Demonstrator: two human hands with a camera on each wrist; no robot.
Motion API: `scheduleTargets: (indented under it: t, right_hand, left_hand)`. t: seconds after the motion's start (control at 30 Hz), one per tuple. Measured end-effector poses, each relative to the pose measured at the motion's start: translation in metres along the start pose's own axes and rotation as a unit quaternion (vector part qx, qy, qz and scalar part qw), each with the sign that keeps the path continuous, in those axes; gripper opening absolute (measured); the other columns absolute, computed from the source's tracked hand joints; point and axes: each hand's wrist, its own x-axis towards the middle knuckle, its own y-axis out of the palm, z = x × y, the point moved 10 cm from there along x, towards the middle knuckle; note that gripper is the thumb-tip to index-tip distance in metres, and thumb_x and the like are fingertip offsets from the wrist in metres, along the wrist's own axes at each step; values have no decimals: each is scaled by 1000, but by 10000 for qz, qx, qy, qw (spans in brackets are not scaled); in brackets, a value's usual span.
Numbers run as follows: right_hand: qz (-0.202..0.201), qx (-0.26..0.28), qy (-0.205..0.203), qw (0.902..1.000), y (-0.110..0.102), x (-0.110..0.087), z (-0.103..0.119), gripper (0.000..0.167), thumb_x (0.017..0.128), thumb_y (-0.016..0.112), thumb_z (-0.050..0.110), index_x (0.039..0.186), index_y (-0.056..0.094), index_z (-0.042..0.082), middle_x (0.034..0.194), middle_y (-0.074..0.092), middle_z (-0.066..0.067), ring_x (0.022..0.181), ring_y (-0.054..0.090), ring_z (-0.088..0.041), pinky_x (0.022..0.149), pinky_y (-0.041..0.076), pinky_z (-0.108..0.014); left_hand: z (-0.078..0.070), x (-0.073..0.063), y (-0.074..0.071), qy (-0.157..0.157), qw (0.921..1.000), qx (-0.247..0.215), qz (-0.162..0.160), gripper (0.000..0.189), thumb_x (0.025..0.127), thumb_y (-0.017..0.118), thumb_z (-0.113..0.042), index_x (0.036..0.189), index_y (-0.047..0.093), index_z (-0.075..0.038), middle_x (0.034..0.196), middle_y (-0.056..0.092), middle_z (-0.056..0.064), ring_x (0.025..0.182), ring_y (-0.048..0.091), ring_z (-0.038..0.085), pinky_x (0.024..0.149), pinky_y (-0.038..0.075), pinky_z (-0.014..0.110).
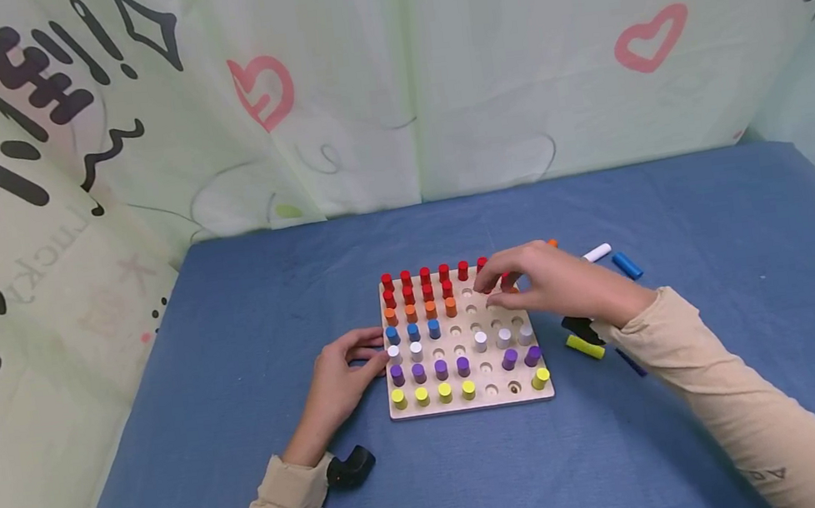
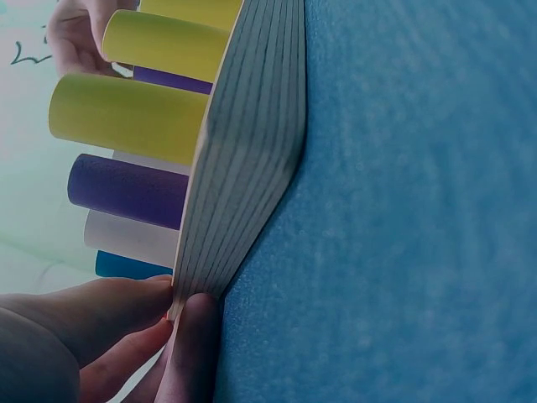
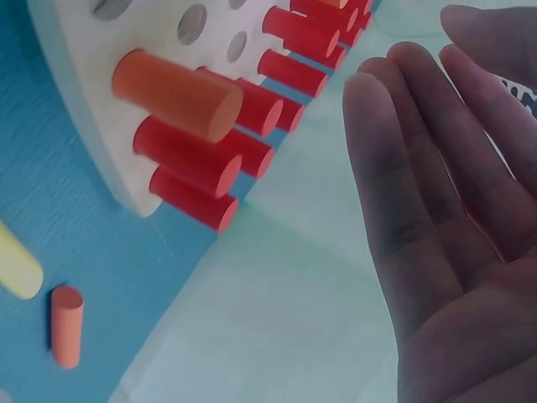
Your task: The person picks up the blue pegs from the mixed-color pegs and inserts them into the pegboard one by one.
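Note:
A wooden pegboard (image 1: pixel 505 398) holds rows of coloured pegs: red, orange, blue, white, purple and yellow. At its left edge, my left hand (image 1: pixel 342 379) holds the board by the rim; in the left wrist view, the thumb (image 2: pixel 109 315) and a finger (image 2: pixel 198 336) meet the edge beside a blue peg (image 2: pixel 130 265). My right hand (image 1: pixel 542 276) hovers over the board's upper right, partly covering the red and orange rows. In the right wrist view, its fingers (image 3: pixel 382 159) are nearly straight, the thumb stands apart, and nothing lies between them. An orange peg (image 3: pixel 176 92) stands in the board nearby.
Right of the board lie loose pegs on the blue cloth: a white peg (image 1: pixel 597 252), a blue peg (image 1: pixel 627 265), a yellow peg (image 1: pixel 585 347), a purple peg (image 1: pixel 631 362) and an orange peg (image 3: pixel 67 327). A printed curtain (image 1: pixel 462 72) hangs behind the table.

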Motion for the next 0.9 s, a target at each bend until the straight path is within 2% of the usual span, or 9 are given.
scheduleTargets:
  t: [0.2, 0.37, 0.53, 0.73, 0.9]
  right_hand:
    - [-130, -71, -39, 9999, -5, -9, -4, 19, 90, 72, 7, 109, 73, 9, 106, 72, -1, 94, 66, -14, 82, 57, -42]
    - [-202, -60, -179, 9996, -7, -15, -7, 19, 90, 72, 6, 109, 73, 9, 106, 73, -2, 89, 67, -12, 74, 57, -32]
    - [-293, -197, -281, 9990, -9, -21, -9, 19, 88, 74, 5, 106, 74, 10, 104, 72, -2, 90, 67, -13, 75, 57, -35]
    - [-292, -319, -86, 9990, -10, -31, -19, 19, 88, 73, 5, 106, 74, 11, 104, 72, -1, 93, 66, -14, 75, 57, -35]
    - [-241, -194, 71, 9995, -10, -38, -27, 20, 89, 73, 6, 108, 74, 11, 104, 73, 0, 90, 65, -11, 72, 56, -28]
  left_hand:
    - [0, 0, 0, -13, 10000, 2, 1, 36, 91, 72, -11, 126, 66, -8, 113, 70, 6, 94, 67, 16, 78, 60, 29]
    - [1, 1, 1, -22, 10000, 8, 11, 36, 90, 73, -11, 126, 66, -8, 113, 71, 5, 93, 67, 16, 79, 60, 30]
    - [1, 1, 1, -17, 10000, 37, 9, 36, 91, 73, -11, 126, 66, -8, 113, 70, 5, 94, 67, 16, 80, 60, 30]
    - [1, 1, 1, -30, 10000, 35, 9, 36, 91, 72, -12, 127, 66, -8, 114, 70, 6, 94, 67, 17, 80, 60, 30]
    - [1, 1, 0, -16, 10000, 10, 5, 36, 91, 72, -12, 126, 66, -8, 114, 70, 6, 94, 67, 17, 80, 60, 30]
